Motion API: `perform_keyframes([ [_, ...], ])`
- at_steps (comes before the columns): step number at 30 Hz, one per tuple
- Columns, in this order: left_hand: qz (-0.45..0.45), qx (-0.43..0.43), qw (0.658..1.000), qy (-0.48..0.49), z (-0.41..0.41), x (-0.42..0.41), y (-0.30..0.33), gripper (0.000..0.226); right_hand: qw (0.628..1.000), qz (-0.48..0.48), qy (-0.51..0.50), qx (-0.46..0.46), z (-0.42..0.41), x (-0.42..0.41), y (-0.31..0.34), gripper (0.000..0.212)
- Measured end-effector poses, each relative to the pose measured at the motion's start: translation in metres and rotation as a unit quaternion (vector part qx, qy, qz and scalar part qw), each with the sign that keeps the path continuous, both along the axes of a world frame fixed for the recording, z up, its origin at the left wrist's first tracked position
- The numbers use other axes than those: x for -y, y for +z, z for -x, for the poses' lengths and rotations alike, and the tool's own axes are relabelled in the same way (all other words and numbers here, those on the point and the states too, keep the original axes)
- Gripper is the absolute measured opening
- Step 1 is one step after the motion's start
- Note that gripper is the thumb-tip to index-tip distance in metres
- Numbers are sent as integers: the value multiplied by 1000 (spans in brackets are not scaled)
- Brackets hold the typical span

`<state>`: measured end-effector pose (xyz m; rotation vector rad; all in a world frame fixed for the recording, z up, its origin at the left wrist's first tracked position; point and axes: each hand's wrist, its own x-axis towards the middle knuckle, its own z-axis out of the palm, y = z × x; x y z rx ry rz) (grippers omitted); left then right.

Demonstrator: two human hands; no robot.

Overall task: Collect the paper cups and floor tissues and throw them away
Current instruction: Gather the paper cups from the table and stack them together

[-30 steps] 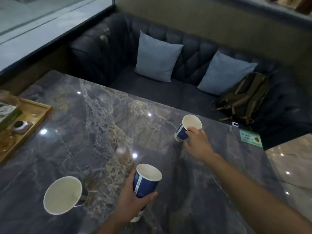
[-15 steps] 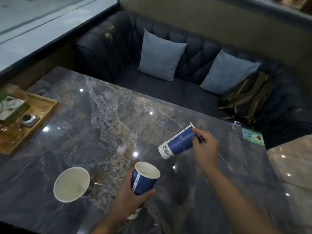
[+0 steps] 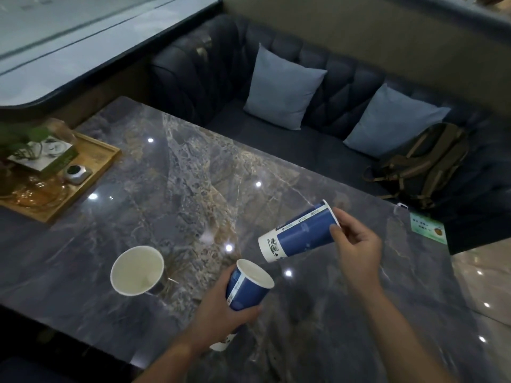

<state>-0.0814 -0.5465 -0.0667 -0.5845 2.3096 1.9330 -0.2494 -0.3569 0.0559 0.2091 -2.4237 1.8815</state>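
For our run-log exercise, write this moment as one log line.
left hand: upright cup | right hand: tilted cup | third cup: on table

Three paper cups: blue cup point(image 3: 247, 291) upright in left hand point(image 3: 221, 313); second blue cup point(image 3: 300, 233) tipped sideways in right hand point(image 3: 356, 244); white-mouthed cup point(image 3: 137, 270) standing near worktop's point(image 3: 179, 172) near edge.

Desk point(image 3: 193, 175): dark grey marble top, pale and tan veining, glossy, dotted with ceiling-light reflections. One paper cup point(image 3: 137, 270) stands on it near the front edge, mouth open toward the camera, white inside. Wooden tray point(image 3: 91, 172) sits at the left end, carrying a small grey device point(image 3: 76, 173), a green-and-white box point(image 3: 45, 158) and a plant, partly cut off by the frame. Green card point(image 3: 428, 227) lies flat at the far right corner.
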Motion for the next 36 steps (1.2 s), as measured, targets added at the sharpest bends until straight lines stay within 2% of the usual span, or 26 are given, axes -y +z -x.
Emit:
perform_keyframes([
  [10, 28, -14, 999, -26, 2, -1, 8, 78, 999, -8, 28, 20, -24, -9, -7, 41],
  [15, 34, -32, 998, -41, 3, -1, 12, 81, 997, 3, 66, 37, -36, -6, -16, 36],
  [26, 27, -28, 996, -82, 2, -2, 21, 88, 982, 18, 172, 80, -67, 11, -25, 54],
  [36, 13, -21, 996, -86, 5, -6, 23, 82, 972, -36, 205, 109, -79, 10, -36, 49],
])
